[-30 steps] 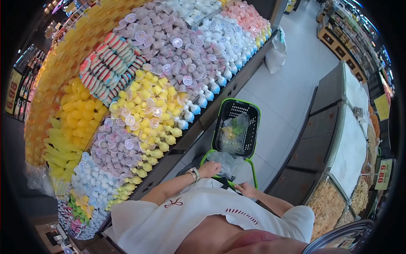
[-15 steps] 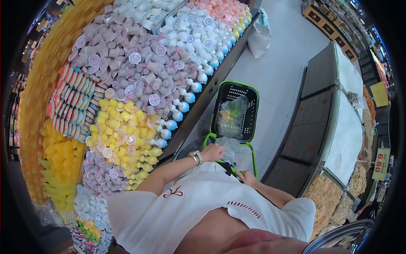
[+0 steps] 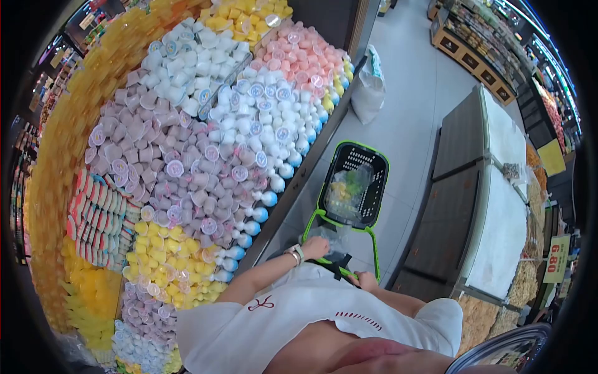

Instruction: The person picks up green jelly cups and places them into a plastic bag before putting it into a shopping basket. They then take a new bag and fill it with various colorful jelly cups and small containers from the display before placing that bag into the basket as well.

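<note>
My left hand (image 3: 316, 247), with a watch and bracelet at the wrist, is closed beside a clear plastic bag (image 3: 337, 240), and its fingers seem to pinch it. My right hand (image 3: 366, 280) is wrapped round the lower end of the green handle (image 3: 375, 252), close to my body. That handle belongs to a black basket (image 3: 381, 177) with a green rim. Inside the basket lies a clear bag (image 3: 349, 190) with green and yellow contents. A black strap or grip (image 3: 338, 269) shows between my hands.
Left of me is a sloping display of small cups, purple (image 3: 146, 137), white (image 3: 249, 103), pink (image 3: 299, 53) and yellow (image 3: 168, 255). A white sack (image 3: 369, 96) stands on the floor (image 3: 402, 118) ahead. Dark cabinets (image 3: 458, 187) line the right side, with a price sign (image 3: 556, 258) beyond.
The cup display has shifted down and left in view, and the basket sits slightly lower and to the right. Less of the clear bag shows beside my left hand.
</note>
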Demonstrator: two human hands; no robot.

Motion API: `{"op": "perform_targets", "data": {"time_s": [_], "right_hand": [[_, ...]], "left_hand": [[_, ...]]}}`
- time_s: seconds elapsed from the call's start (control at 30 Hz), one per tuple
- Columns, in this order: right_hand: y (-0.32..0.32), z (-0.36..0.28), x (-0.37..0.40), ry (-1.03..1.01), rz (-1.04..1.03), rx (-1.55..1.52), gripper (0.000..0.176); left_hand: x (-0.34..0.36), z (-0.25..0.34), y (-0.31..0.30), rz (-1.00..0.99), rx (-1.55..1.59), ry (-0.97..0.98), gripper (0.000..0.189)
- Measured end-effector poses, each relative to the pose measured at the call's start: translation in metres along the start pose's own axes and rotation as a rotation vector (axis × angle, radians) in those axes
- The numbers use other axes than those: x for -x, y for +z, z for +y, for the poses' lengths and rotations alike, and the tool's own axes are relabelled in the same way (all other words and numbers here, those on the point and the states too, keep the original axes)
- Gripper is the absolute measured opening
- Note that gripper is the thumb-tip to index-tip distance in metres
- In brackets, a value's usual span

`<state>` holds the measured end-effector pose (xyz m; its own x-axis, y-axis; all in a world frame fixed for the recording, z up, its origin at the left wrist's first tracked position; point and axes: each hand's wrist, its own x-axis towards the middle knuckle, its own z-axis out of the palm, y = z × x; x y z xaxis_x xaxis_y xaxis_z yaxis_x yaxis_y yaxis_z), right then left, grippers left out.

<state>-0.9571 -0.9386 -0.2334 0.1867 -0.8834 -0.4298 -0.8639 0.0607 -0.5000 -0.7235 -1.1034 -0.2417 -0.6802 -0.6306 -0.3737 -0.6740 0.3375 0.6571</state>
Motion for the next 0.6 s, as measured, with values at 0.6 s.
{"op": "perform_targets", "data": {"time_s": [0.6], "right_hand": [[-0.212, 0.095, -0.252, 0.071, -0.068, -0.828, 0.061]], "left_hand": [[-0.230, 0.020, -0.057, 0.235, 0.478, -0.032, 0.042]]}}
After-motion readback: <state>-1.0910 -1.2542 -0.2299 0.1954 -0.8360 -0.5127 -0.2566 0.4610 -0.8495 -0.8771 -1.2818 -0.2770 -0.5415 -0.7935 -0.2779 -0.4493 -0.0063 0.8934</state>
